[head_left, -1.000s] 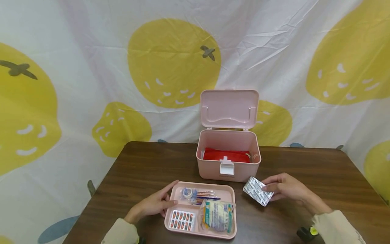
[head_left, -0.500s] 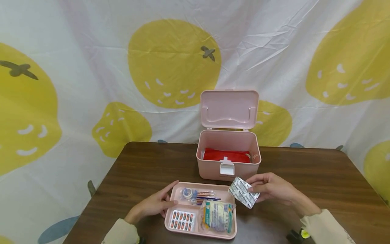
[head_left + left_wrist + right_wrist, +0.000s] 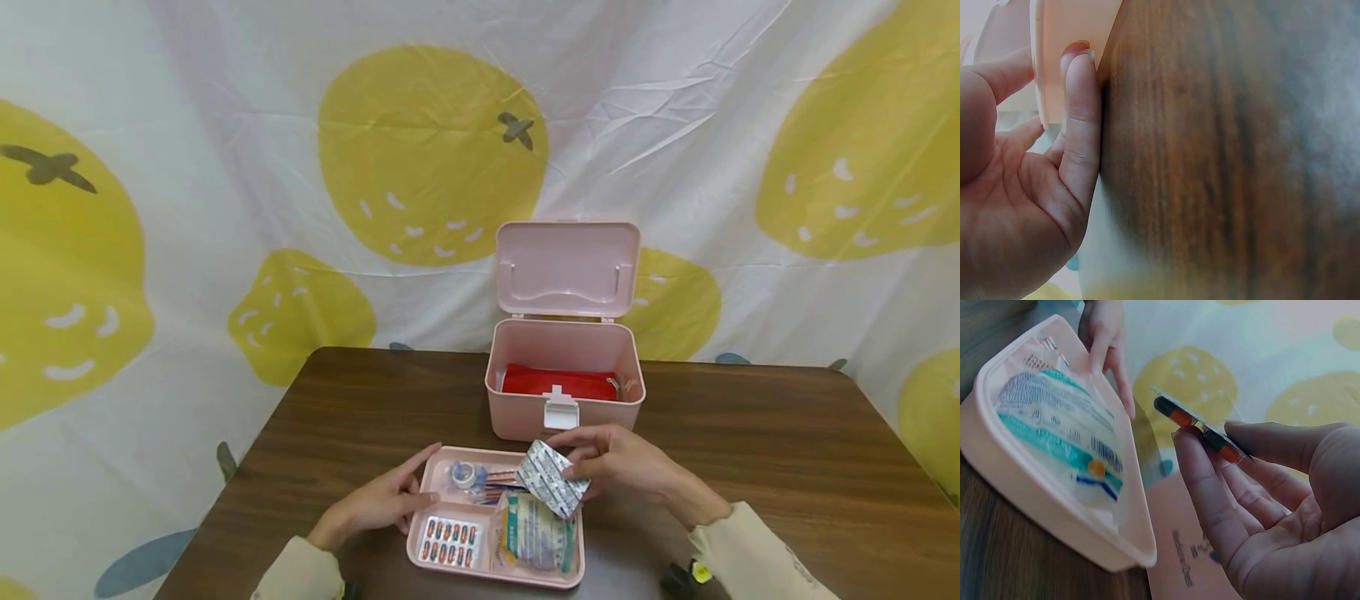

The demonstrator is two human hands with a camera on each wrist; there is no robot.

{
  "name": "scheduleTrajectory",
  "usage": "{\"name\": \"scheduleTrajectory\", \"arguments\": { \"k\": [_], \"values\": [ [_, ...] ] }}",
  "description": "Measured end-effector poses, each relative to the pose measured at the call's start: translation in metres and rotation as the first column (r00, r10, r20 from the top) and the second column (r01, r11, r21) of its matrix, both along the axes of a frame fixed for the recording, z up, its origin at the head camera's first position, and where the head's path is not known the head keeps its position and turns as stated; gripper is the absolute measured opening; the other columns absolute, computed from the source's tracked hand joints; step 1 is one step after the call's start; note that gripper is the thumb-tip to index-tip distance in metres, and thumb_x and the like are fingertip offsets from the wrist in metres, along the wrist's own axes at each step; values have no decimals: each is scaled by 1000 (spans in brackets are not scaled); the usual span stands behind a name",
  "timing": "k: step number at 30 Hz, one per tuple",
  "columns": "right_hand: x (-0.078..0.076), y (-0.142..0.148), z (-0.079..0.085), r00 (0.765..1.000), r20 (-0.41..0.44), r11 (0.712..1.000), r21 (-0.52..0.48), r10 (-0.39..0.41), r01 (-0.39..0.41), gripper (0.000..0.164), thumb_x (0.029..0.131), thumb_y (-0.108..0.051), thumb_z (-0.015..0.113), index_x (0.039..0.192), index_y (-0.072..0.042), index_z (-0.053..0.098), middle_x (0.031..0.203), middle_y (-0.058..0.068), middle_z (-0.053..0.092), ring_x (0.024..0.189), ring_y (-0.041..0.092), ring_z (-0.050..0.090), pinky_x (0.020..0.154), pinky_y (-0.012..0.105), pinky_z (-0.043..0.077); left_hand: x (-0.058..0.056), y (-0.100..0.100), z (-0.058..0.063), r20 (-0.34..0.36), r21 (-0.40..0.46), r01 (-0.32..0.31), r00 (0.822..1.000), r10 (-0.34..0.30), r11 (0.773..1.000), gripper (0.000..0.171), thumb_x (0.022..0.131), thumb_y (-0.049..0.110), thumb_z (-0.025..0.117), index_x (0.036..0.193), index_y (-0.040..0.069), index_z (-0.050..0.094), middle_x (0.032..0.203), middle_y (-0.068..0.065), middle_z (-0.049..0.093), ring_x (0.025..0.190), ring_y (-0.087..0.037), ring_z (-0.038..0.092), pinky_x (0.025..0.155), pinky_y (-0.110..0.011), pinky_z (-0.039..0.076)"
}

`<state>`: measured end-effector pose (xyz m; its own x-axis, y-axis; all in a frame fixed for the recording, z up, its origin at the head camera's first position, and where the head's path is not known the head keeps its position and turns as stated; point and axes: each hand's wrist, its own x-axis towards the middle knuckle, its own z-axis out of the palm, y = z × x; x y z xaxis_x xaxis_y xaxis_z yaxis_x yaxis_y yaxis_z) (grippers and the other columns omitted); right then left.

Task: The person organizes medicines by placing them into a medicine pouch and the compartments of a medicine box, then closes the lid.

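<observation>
A blister pack of capsules [image 3: 551,479], silver foil side up, hangs over the right part of a pink tray [image 3: 465,574]. My right hand [image 3: 626,467] pinches it between thumb and fingers; red and dark capsules show along its underside in the right wrist view. My left hand [image 3: 382,502] grips the tray's left edge, thumb at the rim and other fingers along the outer wall [image 3: 1072,25]. Inside the tray lie another capsule blister pack [image 3: 449,542], a bagged green-and-white package [image 3: 536,537], a roll of tape [image 3: 463,475] and thin sticks partly hidden by the held pack.
Behind the tray stands a pink medicine box [image 3: 517,417], its lid [image 3: 567,267] raised. A red pouch [image 3: 558,382] lies inside, and a white latch [image 3: 561,412] hangs at its front. The brown table [image 3: 390,400] ends at a lemon-print cloth [image 3: 435,158].
My right hand has carried the blister pack leftward from the table right of the tray to above the tray. My left hand and the tray have stayed in place.
</observation>
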<state>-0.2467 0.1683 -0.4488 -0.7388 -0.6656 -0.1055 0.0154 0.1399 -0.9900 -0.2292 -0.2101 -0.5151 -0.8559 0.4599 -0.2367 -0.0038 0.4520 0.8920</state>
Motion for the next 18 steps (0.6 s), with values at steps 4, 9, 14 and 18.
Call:
{"name": "scheduleTrajectory", "arguments": {
  "k": [4, 9, 14, 18],
  "values": [
    [-1, -15, 1, 998, -60, 1000, 23, 22, -21, 48, 89, -5, 69, 135, 1, 58, 93, 13, 72, 79, 15, 68, 68, 39, 60, 0, 0, 0, -3, 8, 1, 1000, -1, 1000, 78, 96, 24, 66, 159, 25, 20, 86, -10, 51, 66, -18, 57, 56, -32, 55],
    [0, -37, 6, 994, -108, 998, 64, 35, -28, 45, 88, -6, 70, 132, -2, 62, 91, 11, 72, 79, 15, 68, 67, 39, 60, 1, -1, 0, -7, 13, -1, 1000, 1, 1000, 78, 96, 24, 66, 159, 25, 20, 85, -10, 52, 64, -18, 57, 55, -32, 55],
    [1, -58, 11, 992, -118, 996, 83, 50, -40, 43, 87, -4, 69, 130, -2, 64, 86, 11, 71, 77, 16, 68, 67, 39, 60, 1, -1, 0, -11, 14, -4, 1000, 4, 1000, 78, 96, 24, 66, 159, 25, 21, 85, -10, 52, 63, -17, 57, 55, -32, 55],
    [3, -73, 12, 992, -116, 994, 99, 48, -36, 41, 86, -3, 70, 128, -4, 66, 84, 11, 70, 75, 17, 67, 67, 41, 60, 1, 0, 0, -2, 22, -2, 1000, 2, 1000, 77, 96, 23, 66, 159, 25, 20, 85, -10, 52, 63, -17, 57, 55, -32, 54]
  ]
}}
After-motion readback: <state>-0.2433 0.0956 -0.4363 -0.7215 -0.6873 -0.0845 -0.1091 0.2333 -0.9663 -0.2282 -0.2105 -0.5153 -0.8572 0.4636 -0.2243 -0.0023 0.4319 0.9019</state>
